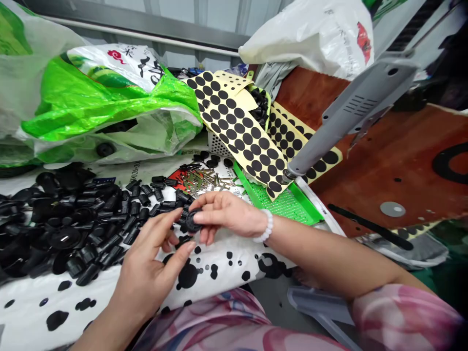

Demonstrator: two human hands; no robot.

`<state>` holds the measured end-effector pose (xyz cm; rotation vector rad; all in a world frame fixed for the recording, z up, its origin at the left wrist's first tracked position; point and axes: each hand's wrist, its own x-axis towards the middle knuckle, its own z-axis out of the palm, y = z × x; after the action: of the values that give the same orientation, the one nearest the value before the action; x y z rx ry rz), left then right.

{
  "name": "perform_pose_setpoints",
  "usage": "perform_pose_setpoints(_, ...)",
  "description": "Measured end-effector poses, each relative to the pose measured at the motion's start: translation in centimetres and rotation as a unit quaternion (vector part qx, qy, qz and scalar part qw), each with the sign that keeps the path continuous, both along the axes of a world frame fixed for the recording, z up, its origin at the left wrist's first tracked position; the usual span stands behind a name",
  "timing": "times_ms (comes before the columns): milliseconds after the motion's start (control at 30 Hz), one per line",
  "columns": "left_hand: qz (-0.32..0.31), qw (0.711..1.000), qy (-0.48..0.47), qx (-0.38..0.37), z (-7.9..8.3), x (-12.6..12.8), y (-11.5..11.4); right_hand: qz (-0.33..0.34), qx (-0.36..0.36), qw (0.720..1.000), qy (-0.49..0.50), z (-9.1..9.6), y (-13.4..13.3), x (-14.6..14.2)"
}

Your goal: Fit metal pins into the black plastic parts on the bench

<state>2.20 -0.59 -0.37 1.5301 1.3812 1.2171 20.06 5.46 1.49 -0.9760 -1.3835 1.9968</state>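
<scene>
My right hand [228, 214], with a white bead bracelet at the wrist, pinches a small round black plastic cap [192, 220] between thumb and fingers. My left hand [151, 263] sits just below and left of it, fingers apart, index fingertip close to the cap. Both hands hover over a white cloth with black spots [32, 312]. A heap of black plastic caps and tubes [73, 219] lies to the left. Small metal key blanks [206, 180] lie scattered behind the hands.
Yellow sheets of black round stickers [237, 126] drape over a green tray [288, 202]. A grey machine arm [351, 112] reaches over a brown board [395, 165]. Green and white plastic bags [102, 107] stand at the back left, another white bag [314, 34] at the back.
</scene>
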Motion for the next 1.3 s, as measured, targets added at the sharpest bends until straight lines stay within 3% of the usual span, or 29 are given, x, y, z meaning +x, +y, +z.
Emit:
perform_pose_setpoints(67, -0.02, 0.999, 0.018, 0.027, 0.0, 0.0, 0.2, 0.021, -0.039, 0.998, 0.05, -0.6, -1.1, -0.9)
perform_pose_setpoints(133, -0.029, 0.998, 0.041, 0.044, -0.4, -0.4, 0.2, 0.035, -0.043, 0.998, 0.034, -0.8, -1.7, -1.3)
perform_pose_setpoints(200, -0.031, 0.996, 0.066, 0.048, -0.9, -0.9, -0.1, 0.054, 0.012, 0.997, -0.05, -0.6, -1.5, -1.2)
perform_pose_setpoints(233, -0.03, 0.996, 0.076, 0.043, -1.2, -1.2, -0.2, 0.06, 0.081, 0.987, -0.128, -0.3, -1.1, -0.9)
perform_pose_setpoints(267, -0.023, 0.996, 0.08, 0.03, -1.4, -1.5, -0.3, 0.06, 0.162, 0.962, -0.214, -0.1, -0.5, -0.4)
perform_pose_setpoints(300, -0.015, 0.997, 0.075, 0.007, -1.6, -1.7, -0.4, 0.048, 0.262, 0.913, -0.308, 0.1, 0.3, 0.1)
perform_pose_setpoints(333, -0.008, 0.998, 0.052, -0.027, -1.7, -2.0, -0.5, 0.029, 0.36, 0.831, -0.423, 0.1, 1.1, 0.7)
perform_pose_setpoints(367, -0.004, 0.997, 0.008, -0.071, -1.8, -2.2, -0.5, 0.004, 0.381, 0.794, -0.473, 0.0, 2.0, 1.2)
perform_pose_setpoints(433, -0.007, 0.978, -0.132, -0.163, -1.7, -2.5, -0.4, -0.017, 0.394, 0.753, -0.527, -0.6, 3.6, 2.0)
perform_pose_setpoints(567, -0.047, 0.888, -0.37, -0.269, -1.5, -2.7, 0.0, -0.012, 0.411, 0.71, -0.572, -2.7, 5.1, 2.3)
perform_pose_setpoints(700, -0.063, 0.822, -0.463, -0.326, -1.3, -2.7, 0.0, -0.03, 0.425, 0.701, -0.572, -3.5, 5.3, 2.5)
perform_pose_setpoints(833, -0.036, 0.795, -0.495, -0.348, -1.1, -2.5, -0.1, -0.066, 0.44, 0.711, -0.544, -2.6, 5.0, 2.9)
perform_pose_setpoints(1000, -0.049, 0.793, -0.509, -0.332, -0.9, -2.4, 0.0, -0.081, 0.473, 0.748, -0.458, -0.5, 2.5, 1.8)
perform_pose_setpoints(1100, -0.057, 0.799, -0.506, -0.321, -1.1, -2.4, -0.2, -0.079, 0.542, 0.784, -0.293, 0.5, 0.3, 0.4)
perform_pose_setpoints(1167, -0.058, 0.807, -0.495, -0.316, -1.2, -2.3, -0.3, -0.064, 0.581, 0.781, -0.221, 0.8, -1.0, -0.6)
perform_pose_setpoints(1300, -0.071, 0.826, -0.472, -0.3, -1.4, -2.3, -0.7, -0.034, 0.641, 0.737, -0.21, 0.6, -2.5, -2.0)
